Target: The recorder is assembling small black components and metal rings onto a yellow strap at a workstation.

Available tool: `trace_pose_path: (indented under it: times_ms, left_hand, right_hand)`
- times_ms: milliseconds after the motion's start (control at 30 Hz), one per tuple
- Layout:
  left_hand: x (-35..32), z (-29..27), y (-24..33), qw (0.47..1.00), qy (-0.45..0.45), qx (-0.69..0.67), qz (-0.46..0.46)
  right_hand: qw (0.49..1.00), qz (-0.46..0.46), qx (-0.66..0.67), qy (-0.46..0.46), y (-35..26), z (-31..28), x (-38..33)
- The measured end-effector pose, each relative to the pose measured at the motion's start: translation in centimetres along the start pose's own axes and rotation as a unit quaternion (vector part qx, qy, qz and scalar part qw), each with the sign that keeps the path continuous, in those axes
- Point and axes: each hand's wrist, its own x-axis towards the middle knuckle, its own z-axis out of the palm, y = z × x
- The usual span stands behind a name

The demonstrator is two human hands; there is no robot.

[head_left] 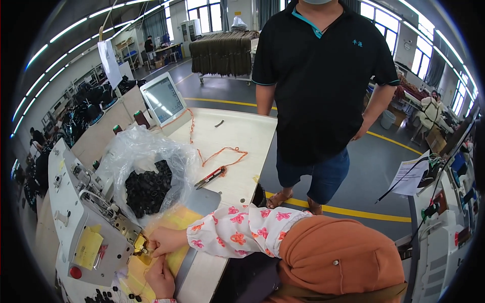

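At the sewing machine [93, 227] on the left, both my hands work close to its needle area. My right hand [169, 241], in a white sleeve with pink and orange flowers, is closed with its fingertips pinched beside the yellow guard [141, 244]. Just below it, my left hand [160, 279] has its fingers drawn together at the same spot, over a yellow surface [178, 260]. Whatever lies between the fingertips is too small to make out. Behind my hands, an open clear plastic bag [181, 161] holds many small black pieces [146, 188].
Thread snips [211, 177] lie on the white table [237, 131], tied to an orange cord [222, 151]. A screen [163, 99] stands at the table's far end. More black pieces [103, 295] lie at the lower left. A person in a black shirt [323, 76] stands beyond the table.
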Motion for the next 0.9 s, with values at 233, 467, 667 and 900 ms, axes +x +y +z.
trace_pose_path:
  times_ms: [233, 467, 667, 900]
  left_hand:
    - [-0.3, -0.5, -0.2, 0.998, 0.022, 0.033, 0.038]
    - [-0.2, -0.6, -2.9, 0.996, 0.061, 0.044, -0.054]
    - [0.4, -0.1, -3.9, 0.982, 0.177, -0.063, -0.024]
    - [0.3, -0.9, -2.8, 0.995, 0.002, -0.096, -0.018]
  right_hand:
    - [0.971, -0.12, -0.208, -0.012, -1.4, -0.5, 0.0]
    - [0.998, -0.031, -0.05, -0.017, -1.4, -0.1, -0.7]
    - [0.972, -0.166, -0.168, -0.001, -2.5, 2.6, -2.6]
    - [0.956, -0.174, -0.194, -0.132, -4.4, 2.9, -6.2]
